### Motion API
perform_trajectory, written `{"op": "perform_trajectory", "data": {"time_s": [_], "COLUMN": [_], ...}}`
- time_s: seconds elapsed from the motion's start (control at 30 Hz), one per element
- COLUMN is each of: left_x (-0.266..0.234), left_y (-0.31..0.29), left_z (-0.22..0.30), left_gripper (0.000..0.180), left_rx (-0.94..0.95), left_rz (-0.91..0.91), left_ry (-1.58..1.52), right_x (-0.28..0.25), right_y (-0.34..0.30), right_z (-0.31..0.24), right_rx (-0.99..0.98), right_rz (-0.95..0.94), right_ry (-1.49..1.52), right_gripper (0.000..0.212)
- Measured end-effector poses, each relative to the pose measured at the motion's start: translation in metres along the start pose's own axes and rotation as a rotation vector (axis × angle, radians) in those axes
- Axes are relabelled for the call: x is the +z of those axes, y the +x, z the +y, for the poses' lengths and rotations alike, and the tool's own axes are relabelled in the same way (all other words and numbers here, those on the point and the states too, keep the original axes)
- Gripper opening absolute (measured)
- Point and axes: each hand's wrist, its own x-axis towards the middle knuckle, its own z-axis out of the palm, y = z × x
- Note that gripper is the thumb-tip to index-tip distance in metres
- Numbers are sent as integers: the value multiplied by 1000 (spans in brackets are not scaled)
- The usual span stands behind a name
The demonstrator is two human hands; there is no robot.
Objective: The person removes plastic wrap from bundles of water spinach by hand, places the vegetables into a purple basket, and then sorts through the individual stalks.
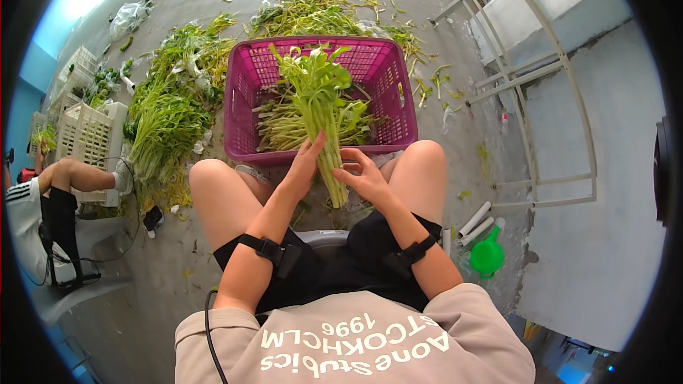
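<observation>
A bunch of leafy green vegetables with long pale stems is held upright above my lap, its leaves pointing away from me. My left hand is closed around the left side of the stems. From the right, my right hand has its thumb and curled fingers on the lower stems, near the cut ends. Just beyond my knees stands a purple plastic basket. More stalks lie in it, partly hidden behind the bunch.
Heaps of loose greens and yellowed trimmings cover the floor left of and behind the basket. A white metal frame leans at the right, near a green plastic scoop-like thing. Another person sits at the left beside white crates.
</observation>
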Motion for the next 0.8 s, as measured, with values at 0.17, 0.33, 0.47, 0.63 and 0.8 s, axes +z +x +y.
{"op": "perform_trajectory", "data": {"time_s": [0.17,0.33,0.47,0.63,0.8], "left_x": [-5,-17,-13,-15,-14], "left_y": [0,4,2,3,4], "left_z": [-2,3,1,2,-1], "left_gripper": [52,45,42,40,38], "left_rx": [67,220,234,199,223], "left_rz": [-98,-65,-34,-60,-38], "left_ry": [-66,-62,-33,-93,-103], "right_x": [-9,-5,5,6,9], "right_y": [18,21,23,23,24], "right_z": [-8,8,21,20,22], "right_rx": [197,116,-31,-16,-82], "right_rz": [-93,-40,5,24,54], "right_ry": [264,76,-57,-125,-138], "right_gripper": [37,30,19,18,18]}}
